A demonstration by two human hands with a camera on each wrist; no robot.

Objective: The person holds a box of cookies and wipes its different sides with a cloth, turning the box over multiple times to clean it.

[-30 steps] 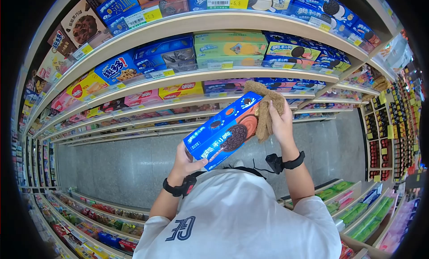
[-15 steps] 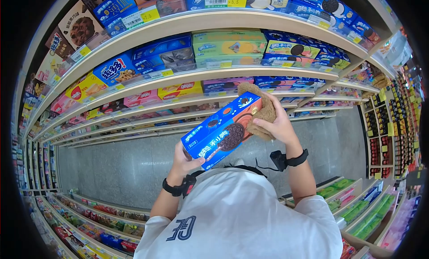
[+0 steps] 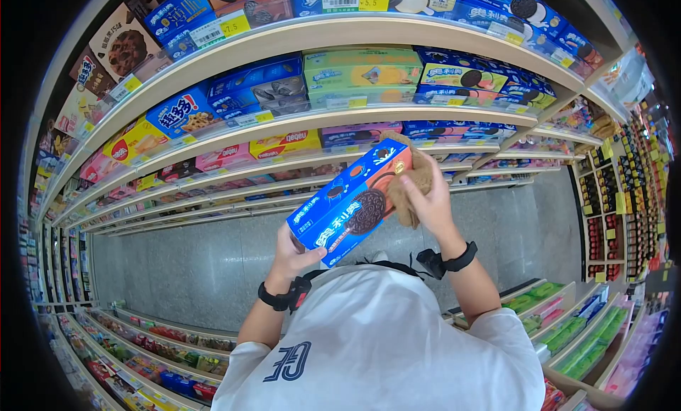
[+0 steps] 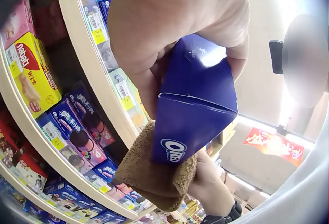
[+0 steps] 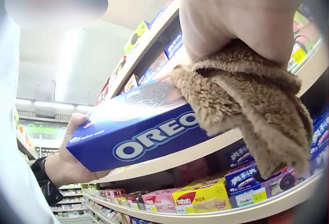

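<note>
A long blue Oreo cookie box (image 3: 369, 211) is held tilted in front of the white shirt, its right end raised toward the shelves. My left hand (image 3: 289, 255) grips the lower left end, thumb across the front face. At the other end, my right hand (image 3: 434, 205) holds a fuzzy brown cloth (image 3: 403, 207) against the box, with the thumb over it on the front side. In the right wrist view the cloth (image 5: 247, 105) drapes over that end and hangs down past it. The left wrist view shows the box's closed end flap (image 4: 198, 98).
Shelves (image 3: 284, 131) of cookie boxes with yellow price tags curve close beyond the hands. A yellow Nabati box (image 3: 285, 144) sits on one of them. Lower shelving (image 3: 163, 351) stands behind the person, with grey floor (image 3: 191, 251) between. Racks of jars (image 3: 606, 219) are at the right.
My right hand has shifted slightly left and down, its thumb moving onto the front with the cloth. The cloth has bunched around the box's end. My left hand keeps its grip; the box barely shifts.
</note>
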